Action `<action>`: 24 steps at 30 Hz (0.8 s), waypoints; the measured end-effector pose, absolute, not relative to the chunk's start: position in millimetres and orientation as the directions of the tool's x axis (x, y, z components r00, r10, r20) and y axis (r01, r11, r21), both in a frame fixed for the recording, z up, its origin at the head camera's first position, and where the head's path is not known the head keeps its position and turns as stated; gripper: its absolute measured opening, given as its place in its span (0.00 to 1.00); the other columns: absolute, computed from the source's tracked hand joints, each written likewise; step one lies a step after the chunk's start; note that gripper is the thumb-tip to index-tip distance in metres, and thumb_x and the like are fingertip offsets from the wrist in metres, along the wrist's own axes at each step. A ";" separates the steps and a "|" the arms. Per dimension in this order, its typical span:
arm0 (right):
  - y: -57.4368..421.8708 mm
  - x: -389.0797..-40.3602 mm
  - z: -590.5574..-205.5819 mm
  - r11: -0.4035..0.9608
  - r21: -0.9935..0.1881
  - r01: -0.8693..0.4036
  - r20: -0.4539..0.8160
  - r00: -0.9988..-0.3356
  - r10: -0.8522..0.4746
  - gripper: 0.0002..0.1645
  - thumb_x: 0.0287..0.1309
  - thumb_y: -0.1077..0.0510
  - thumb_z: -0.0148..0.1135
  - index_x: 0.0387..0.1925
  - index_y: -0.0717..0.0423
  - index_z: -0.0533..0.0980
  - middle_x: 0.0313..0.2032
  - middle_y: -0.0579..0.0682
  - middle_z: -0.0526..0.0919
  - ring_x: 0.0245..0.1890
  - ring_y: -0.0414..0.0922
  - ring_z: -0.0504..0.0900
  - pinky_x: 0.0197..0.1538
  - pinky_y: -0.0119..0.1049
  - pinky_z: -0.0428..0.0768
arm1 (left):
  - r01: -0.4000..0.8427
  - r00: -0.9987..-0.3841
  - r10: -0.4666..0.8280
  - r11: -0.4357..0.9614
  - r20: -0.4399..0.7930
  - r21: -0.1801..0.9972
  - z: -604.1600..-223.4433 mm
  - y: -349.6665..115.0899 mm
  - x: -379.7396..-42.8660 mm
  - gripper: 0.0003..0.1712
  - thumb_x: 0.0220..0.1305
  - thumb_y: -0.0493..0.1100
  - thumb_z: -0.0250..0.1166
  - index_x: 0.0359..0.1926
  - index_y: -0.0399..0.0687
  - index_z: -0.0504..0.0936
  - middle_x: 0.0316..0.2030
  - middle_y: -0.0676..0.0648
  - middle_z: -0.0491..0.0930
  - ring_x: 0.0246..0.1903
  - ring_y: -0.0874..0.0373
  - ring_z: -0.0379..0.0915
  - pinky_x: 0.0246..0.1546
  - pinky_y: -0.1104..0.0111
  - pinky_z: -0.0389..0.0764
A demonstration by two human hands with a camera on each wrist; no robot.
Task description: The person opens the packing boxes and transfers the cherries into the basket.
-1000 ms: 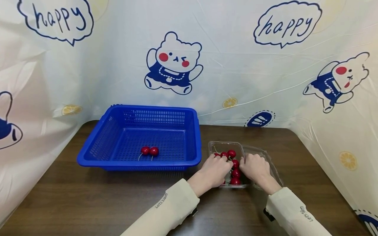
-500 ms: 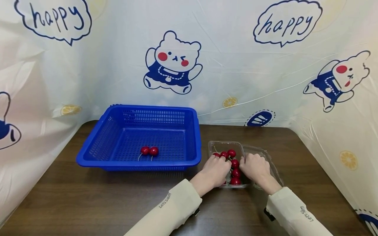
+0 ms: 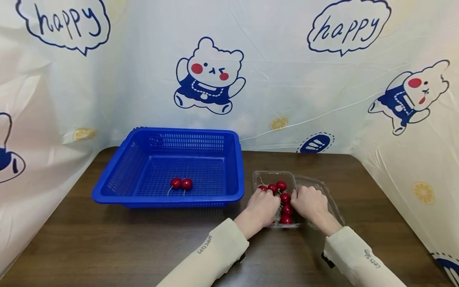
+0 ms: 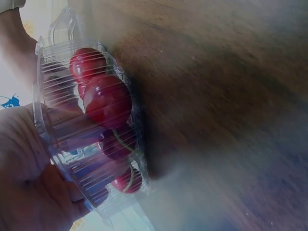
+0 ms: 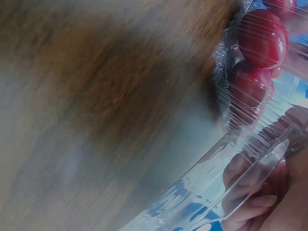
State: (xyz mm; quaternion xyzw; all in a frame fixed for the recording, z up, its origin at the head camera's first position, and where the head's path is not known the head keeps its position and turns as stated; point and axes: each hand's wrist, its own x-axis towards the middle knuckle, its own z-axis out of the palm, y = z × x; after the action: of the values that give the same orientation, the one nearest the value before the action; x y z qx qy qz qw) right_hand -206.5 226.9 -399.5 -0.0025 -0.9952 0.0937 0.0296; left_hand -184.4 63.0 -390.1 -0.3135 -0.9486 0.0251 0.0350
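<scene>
A clear plastic box of red cherries sits on the table right of centre. My left hand reaches over its near left side, fingers down among the cherries. Through the ribbed wall in the left wrist view, those fingers show behind a large cherry; I cannot tell whether they pinch one. At the right side, my right hand grips the box's edge where the lid joins. The right wrist view shows its curled fingers behind the clear plastic. The opened lid lies out to the right.
A blue perforated basket stands left of the box, with two stemmed cherries on its floor. Behind the brown wooden table hangs a printed curtain. The basket's right rim is close to the box.
My left hand has shifted slightly right and its forearm has followed. My right hand, the box and the basket stay where they were.
</scene>
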 end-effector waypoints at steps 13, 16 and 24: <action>227.6 -206.2 -401.8 0.983 -0.181 -0.003 0.057 -0.998 0.008 0.23 0.61 0.52 0.51 0.12 0.55 0.71 0.14 0.57 0.77 0.16 0.54 0.75 0.15 0.45 0.72 | 0.592 -0.805 0.594 0.800 -0.014 -0.101 -390.1 67.6 -188.6 0.07 0.59 0.48 0.64 0.36 0.57 0.88 0.38 0.51 0.88 0.37 0.57 0.79 0.50 0.63 0.76; 227.9 -206.0 -401.6 0.983 -0.182 -0.011 0.067 -0.998 0.001 0.23 0.61 0.52 0.51 0.12 0.55 0.71 0.15 0.58 0.79 0.17 0.56 0.76 0.15 0.47 0.73 | 0.606 -0.795 0.605 0.788 -0.042 -0.109 -390.9 67.4 -190.7 0.08 0.60 0.49 0.64 0.37 0.58 0.87 0.40 0.52 0.87 0.38 0.57 0.79 0.51 0.63 0.76; 227.0 -205.2 -401.0 0.983 -0.185 -0.014 0.059 -0.998 -0.003 0.23 0.61 0.52 0.51 0.12 0.55 0.71 0.14 0.56 0.77 0.15 0.53 0.74 0.14 0.45 0.72 | 0.639 -0.767 0.635 0.770 -0.089 -0.011 -392.3 66.7 -191.2 0.09 0.58 0.44 0.67 0.41 0.56 0.86 0.45 0.49 0.84 0.42 0.54 0.78 0.43 0.63 0.84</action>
State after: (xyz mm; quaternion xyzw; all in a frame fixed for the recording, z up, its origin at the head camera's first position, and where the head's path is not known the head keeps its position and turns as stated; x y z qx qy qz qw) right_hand -205.2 227.0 -401.0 0.0041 -0.9952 0.0930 0.0293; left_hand -191.2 66.7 -392.3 -0.3389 -0.9398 0.0200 -0.0399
